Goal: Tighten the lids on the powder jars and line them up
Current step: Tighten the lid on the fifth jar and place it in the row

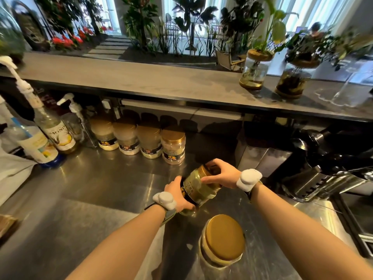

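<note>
Left grip (177,196): fingers curled round the lower body of the held jar (198,188), clasping it. Right grip (220,174): fingers and thumb wrapped over that jar's gold lid (202,170). Held jar: clear plastic, pale powder inside, dark label, tilted with the lid pointing away and to the right, over the steel tabletop (90,188); whether its base touched the tabletop could not be told. Second jar (222,245): gold-lidded, upright on the tabletop, near the held jar on the wearer's side, apart from it. Row of four jars (150,144): gold-lidded, upright, side by side, beyond the held jar and to its left. Pump bottles (58,134): further left of the held jar, past the row. Black appliance (323,158): right of the held jar. White wrist units (249,179): one sat on each wrist.
</note>
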A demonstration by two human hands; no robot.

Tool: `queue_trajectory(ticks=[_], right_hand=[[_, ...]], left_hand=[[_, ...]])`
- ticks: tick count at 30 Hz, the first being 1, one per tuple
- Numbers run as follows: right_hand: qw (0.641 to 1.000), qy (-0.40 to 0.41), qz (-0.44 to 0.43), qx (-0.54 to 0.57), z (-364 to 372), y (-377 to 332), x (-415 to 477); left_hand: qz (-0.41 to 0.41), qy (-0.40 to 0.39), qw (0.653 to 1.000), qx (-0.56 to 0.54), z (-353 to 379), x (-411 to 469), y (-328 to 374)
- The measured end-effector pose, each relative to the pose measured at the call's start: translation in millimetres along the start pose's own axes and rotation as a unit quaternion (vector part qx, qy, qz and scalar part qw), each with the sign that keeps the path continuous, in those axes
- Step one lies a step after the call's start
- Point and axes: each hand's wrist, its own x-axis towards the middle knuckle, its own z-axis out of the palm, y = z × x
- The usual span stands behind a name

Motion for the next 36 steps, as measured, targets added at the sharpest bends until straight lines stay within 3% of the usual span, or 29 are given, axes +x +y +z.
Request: queue_trajectory(ticks=[14,19,27,36], right_hand=[[0.995,-0.079,-0.032,0.056,54,-69,-26],[0.995,-0.097,-0.003,-0.036,73,-85,-47],[0.974,-0.177,-0.097,-0.108,74,-91,-67],[0.969,-0.169,-0.072,-0.167,74,-102,-80]], left_hand=[[0.045,0.137,0.989,-0.022,-47,-95,-50],[0.028,0.149,0.988,-0.038,-42,-124,-67],[0.018,0.185,0.981,-0.047,-36,-153,-85],[0.032,0.187,0.981,-0.031,-41,-168,-87]])
